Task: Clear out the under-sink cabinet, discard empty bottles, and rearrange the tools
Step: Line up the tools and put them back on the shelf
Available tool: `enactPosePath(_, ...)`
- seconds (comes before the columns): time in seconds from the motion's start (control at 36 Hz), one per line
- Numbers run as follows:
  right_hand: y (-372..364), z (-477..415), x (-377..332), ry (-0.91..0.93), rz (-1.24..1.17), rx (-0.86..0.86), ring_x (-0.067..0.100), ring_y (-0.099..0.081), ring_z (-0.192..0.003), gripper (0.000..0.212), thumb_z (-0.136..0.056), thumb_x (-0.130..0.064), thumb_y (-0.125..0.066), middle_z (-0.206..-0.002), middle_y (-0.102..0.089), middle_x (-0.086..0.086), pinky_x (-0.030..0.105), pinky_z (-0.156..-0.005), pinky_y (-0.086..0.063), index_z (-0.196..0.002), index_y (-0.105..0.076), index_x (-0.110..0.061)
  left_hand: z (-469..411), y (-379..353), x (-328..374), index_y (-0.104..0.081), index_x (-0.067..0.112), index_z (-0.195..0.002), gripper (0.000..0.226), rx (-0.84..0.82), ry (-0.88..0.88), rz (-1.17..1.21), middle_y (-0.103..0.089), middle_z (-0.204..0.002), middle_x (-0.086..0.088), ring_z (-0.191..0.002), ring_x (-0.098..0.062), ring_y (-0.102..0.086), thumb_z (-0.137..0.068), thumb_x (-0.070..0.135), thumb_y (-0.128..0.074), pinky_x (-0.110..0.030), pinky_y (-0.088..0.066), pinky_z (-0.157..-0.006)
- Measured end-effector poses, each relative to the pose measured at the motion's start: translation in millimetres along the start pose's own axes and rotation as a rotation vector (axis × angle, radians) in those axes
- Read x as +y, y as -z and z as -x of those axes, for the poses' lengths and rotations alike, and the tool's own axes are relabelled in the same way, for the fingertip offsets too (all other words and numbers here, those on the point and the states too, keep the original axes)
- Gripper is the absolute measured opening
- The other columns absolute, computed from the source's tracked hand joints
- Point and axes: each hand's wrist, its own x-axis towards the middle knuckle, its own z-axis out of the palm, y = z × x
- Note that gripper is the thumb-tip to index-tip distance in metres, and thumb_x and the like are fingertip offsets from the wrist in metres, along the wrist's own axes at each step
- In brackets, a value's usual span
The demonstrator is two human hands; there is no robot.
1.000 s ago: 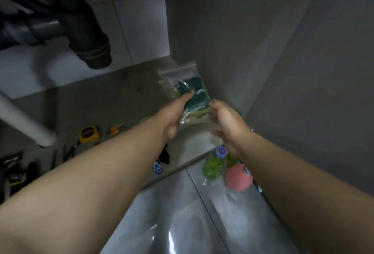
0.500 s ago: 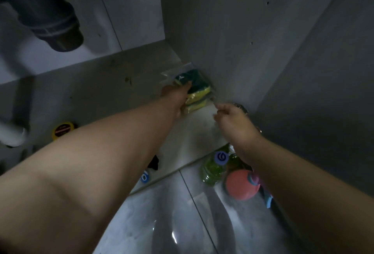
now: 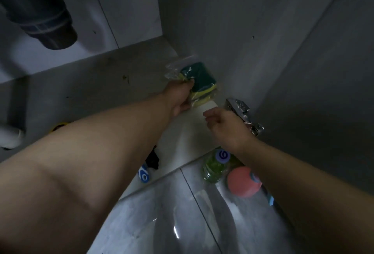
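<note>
The fingers (image 3: 187, 85) of the left hand (image 3: 179, 97) are curled round the near end of the bag of sponges (image 3: 200, 77), pinching the clear plastic. A second ago both hands held this bag up in the air. It has since been carried down and back, and it now lies at the right edge of the cabinet floor (image 3: 97, 91), pressed against the side wall, roughly between the back corner and the front corner. The right hand (image 3: 224, 126) has let go and drawn back towards the front edge. Its fingers hang loosely curled, apart from the bag and holding nothing.

So the bag looks placed rather than removed. This seems to be the rearranging part of the job, and only the left hand's release is left for this item.

Just behind the right hand, a metal door hinge (image 3: 241, 112) juts from the side wall near the front right corner, and a wrist pulling out could catch on it. Overhead at the back left hangs the dark drain pipe (image 3: 46, 23), with a white pipe (image 3: 11, 136) at the left edge. A yellow tape measure (image 3: 58, 127) peeps out behind the left forearm.

Outside, on the tiled floor (image 3: 153, 223), a green bottle (image 3: 214, 167) and a pink round thing (image 3: 241, 182) lie just under the right forearm. A blue item (image 3: 144, 174) and something black (image 3: 152, 159) are by the front edge. I cannot tell whether the bottle is empty.
</note>
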Motion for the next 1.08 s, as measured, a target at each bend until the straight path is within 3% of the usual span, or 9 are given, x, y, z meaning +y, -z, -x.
enactPosePath(0.17,17.3,31.0,4.8,0.190,0.542,-0.085,0.023,-0.060,-0.112,0.038,-0.087,-0.042,-0.060,-0.120,-0.061,0.000,0.037,-0.098,-0.049,-0.122,-0.063,-0.029,27.2,14.2,3.7,-0.064,0.010,-0.123,0.030,-0.025,-0.057,-0.064,-0.068,-0.083,-0.001,-0.058,-0.011,-0.066,-0.101,0.031,-0.058,-0.019,-0.051,-0.049)
enactPosePath(0.25,21.4,48.7,6.6,0.258,0.660,-0.143,0.026,-0.054,-0.118,0.046,-0.083,-0.045,-0.062,-0.119,-0.056,0.002,0.039,-0.098,-0.049,-0.125,-0.062,-0.028,49.9,27.7,1.9,-0.063,0.023,-0.099,0.007,-0.035,-0.146,-0.226,-0.064,-0.085,0.007,-0.069,-0.005,-0.062,-0.098,0.030,-0.065,-0.012,-0.048,-0.044)
enactPosePath(0.31,19.8,60.4,8.4,0.295,0.763,-0.152,0.027,-0.051,-0.119,0.047,-0.082,-0.042,-0.063,-0.120,-0.055,0.003,0.039,-0.098,-0.048,-0.126,-0.061,-0.028,67.3,38.5,-2.1,-0.054,0.032,-0.085,0.020,-0.073,-0.246,-0.360,-0.059,-0.085,0.015,-0.073,0.002,-0.057,-0.096,0.025,-0.068,-0.008,-0.048,-0.049)
enactPosePath(0.42,10.4,75.5,9.5,0.241,0.895,-0.142,0.029,-0.050,-0.115,0.036,-0.086,-0.025,-0.061,-0.119,-0.050,0.005,0.038,-0.093,-0.048,-0.122,-0.060,-0.024,106.5,60.1,-3.4,-0.055,0.024,-0.128,0.036,-0.178,-0.269,-0.627,-0.063,-0.110,0.006,-0.099,-0.009,-0.062,-0.095,0.026,-0.070,-0.013,-0.050,-0.079)
enactPosePath(0.56,8.7,85.4,4.6,0.254,0.839,-0.037,0.033,-0.057,-0.103,0.022,-0.090,-0.010,-0.054,-0.111,-0.053,0.009,0.039,-0.080,-0.054,-0.109,-0.065,-0.016,145.1,78.4,-10.3,-0.056,0.018,-0.134,0.049,-0.281,-0.230,-0.744,-0.067,-0.110,0.000,-0.095,-0.007,-0.064,-0.091,0.025,-0.075,-0.004,-0.047,-0.076)
enactPosePath(0.67,20.5,96.8,-15.6,0.250,0.713,-0.007,0.030,-0.060,-0.094,0.012,-0.087,-0.019,-0.060,-0.103,-0.057,0.005,0.038,-0.077,-0.053,-0.097,-0.067,-0.021,169.6,73.3,-27.0,-0.051,0.018,-0.140,0.064,-0.353,-0.204,-0.695,-0.060,-0.126,-0.012,-0.113,-0.023,-0.065,-0.085,0.016,-0.081,-0.031,-0.051,-0.102)
enactPosePath(0.83,56.1,112.6,-69.7,0.319,0.508,0.063,0.006,-0.063,-0.078,0.007,-0.082,-0.029,-0.075,-0.087,-0.066,-0.009,0.022,-0.071,-0.049,-0.088,-0.071,-0.028,187.3,54.9,-53.7,-0.030,0.038,-0.154,0.105,-0.494,-0.262,-0.605,-0.048,-0.140,0.003,-0.129,-0.011,-0.049,-0.070,0.030,-0.092,-0.019,-0.040,-0.100)
enactPosePath(0.89,63.9,112.4,-86.1,0.311,0.414,0.083,-0.002,-0.061,-0.067,0.006,-0.080,-0.026,-0.077,-0.075,-0.068,-0.012,0.012,-0.063,-0.045,-0.085,-0.073,-0.026,187.8,50.7,-60.3,-0.033,0.040,-0.150,0.103,-0.482,-0.313,-0.537,-0.051,-0.137,0.002,-0.127,-0.011,-0.051,-0.067,0.030,-0.094,-0.022,-0.042,-0.104)
enactPosePath(1.08,60.9,94.6,-98.3,0.192,-0.128,0.081,0.011,-0.061,-0.055,0.010,-0.093,-0.022,-0.069,-0.083,-0.062,0.001,0.028,-0.053,-0.054,-0.103,-0.070,-0.019,161.1,60.8,-63.1,-0.054,0.031,-0.117,0.066,-0.208,-0.438,-0.388,-0.064,-0.106,0.012,-0.099,-0.008,-0.062,-0.065,0.024,-0.095,-0.018,-0.051,-0.084)
